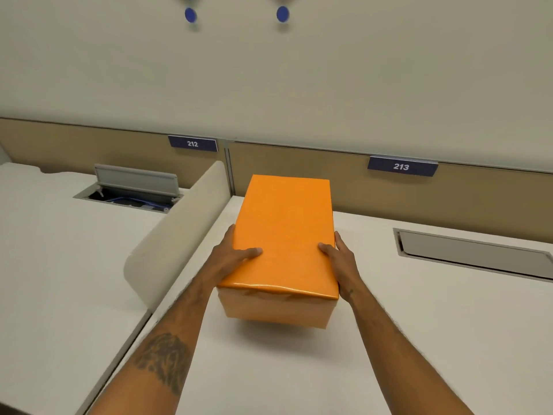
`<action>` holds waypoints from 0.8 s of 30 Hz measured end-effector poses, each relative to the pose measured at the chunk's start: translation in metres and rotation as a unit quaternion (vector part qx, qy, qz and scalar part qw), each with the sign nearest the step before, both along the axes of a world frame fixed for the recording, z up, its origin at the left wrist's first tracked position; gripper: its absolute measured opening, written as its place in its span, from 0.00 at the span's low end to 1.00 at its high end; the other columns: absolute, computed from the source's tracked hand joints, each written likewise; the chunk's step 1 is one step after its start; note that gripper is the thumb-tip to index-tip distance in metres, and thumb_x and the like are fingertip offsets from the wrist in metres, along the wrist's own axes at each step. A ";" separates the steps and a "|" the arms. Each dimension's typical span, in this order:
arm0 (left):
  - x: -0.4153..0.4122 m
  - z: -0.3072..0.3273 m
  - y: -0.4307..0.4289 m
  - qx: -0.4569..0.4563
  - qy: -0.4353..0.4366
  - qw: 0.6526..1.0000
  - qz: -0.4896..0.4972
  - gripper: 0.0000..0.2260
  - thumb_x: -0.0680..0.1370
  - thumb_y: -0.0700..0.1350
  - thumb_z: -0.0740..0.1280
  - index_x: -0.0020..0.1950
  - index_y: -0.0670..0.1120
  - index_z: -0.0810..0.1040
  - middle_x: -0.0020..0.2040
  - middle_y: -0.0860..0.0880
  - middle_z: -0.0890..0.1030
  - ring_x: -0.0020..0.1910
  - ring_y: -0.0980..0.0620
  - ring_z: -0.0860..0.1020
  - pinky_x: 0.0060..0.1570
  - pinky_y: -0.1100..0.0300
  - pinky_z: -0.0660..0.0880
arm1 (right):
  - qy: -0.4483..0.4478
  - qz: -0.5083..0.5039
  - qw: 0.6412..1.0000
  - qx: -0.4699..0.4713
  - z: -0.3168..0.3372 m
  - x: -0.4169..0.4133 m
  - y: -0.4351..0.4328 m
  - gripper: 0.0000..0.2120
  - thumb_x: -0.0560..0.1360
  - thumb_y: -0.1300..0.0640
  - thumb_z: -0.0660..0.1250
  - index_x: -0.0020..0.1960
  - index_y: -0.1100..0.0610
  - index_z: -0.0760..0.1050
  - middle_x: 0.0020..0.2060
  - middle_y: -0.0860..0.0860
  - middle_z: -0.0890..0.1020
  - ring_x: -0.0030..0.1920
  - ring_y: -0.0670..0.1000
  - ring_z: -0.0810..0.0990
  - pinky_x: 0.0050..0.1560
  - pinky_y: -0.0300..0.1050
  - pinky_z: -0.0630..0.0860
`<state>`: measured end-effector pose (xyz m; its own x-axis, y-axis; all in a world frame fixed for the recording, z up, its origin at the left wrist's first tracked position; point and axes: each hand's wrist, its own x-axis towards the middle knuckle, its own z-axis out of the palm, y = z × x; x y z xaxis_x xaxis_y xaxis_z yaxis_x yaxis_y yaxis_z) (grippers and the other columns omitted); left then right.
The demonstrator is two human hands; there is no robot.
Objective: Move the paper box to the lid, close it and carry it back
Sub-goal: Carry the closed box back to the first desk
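An orange paper box (pixel 284 232) with its orange lid fitted on top is held a little above the white desk (pixel 389 339); a shadow lies under its near end. My left hand (pixel 232 259) grips its left side, thumb resting on the lid. On the opposite side, my right hand (pixel 341 262) clamps the box with its thumb on the lid too. The fingers of both hands are hidden behind the box's sides.
A curved beige divider (pixel 176 232) separates this desk from the left desk. A closed cable hatch (pixel 472 253) is set in the desk at right; an open hatch (pixel 131 190) on the left desk. Labels 212 (pixel 192 143) and 213 (pixel 401 166) hang on the back panel.
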<state>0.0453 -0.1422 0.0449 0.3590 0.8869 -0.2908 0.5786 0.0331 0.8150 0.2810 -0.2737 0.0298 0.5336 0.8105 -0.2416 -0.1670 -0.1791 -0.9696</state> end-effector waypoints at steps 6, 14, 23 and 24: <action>-0.037 0.003 0.097 0.006 0.008 1.000 -0.014 0.49 0.68 0.62 0.74 0.80 0.55 0.47 0.77 0.48 0.62 0.71 0.41 0.68 0.68 0.43 0.66 | 0.008 -0.024 1.000 0.000 -0.004 -0.048 0.087 0.24 0.80 0.51 0.63 0.75 0.44 0.62 0.59 0.48 0.76 0.52 0.52 0.80 0.48 0.52 0.78; -0.047 -0.011 0.177 0.043 0.062 0.996 -0.051 0.51 0.67 0.69 0.70 0.80 0.52 0.48 0.76 0.45 0.65 0.69 0.41 0.70 0.66 0.44 0.70 | 0.007 -0.033 0.999 -0.019 -0.020 -0.060 0.168 0.25 0.80 0.49 0.64 0.75 0.42 0.62 0.64 0.50 0.77 0.57 0.56 0.80 0.58 0.62 0.78; -0.039 -0.027 0.232 0.102 0.182 0.971 -0.113 0.45 0.72 0.74 0.55 0.80 0.51 0.42 0.81 0.49 0.49 0.74 0.39 0.64 0.68 0.40 0.65 | 0.023 -0.033 0.999 -0.024 -0.040 -0.054 0.229 0.25 0.80 0.50 0.63 0.75 0.42 0.62 0.65 0.50 0.77 0.59 0.58 0.80 0.61 0.65 0.76; -0.037 -0.028 0.238 0.108 0.191 0.968 -0.118 0.44 0.73 0.73 0.55 0.80 0.51 0.43 0.81 0.49 0.48 0.74 0.39 0.64 0.68 0.41 0.64 | 0.027 -0.034 0.999 -0.023 -0.043 -0.055 0.233 0.25 0.80 0.51 0.63 0.75 0.43 0.62 0.65 0.50 0.77 0.59 0.58 0.79 0.61 0.64 0.76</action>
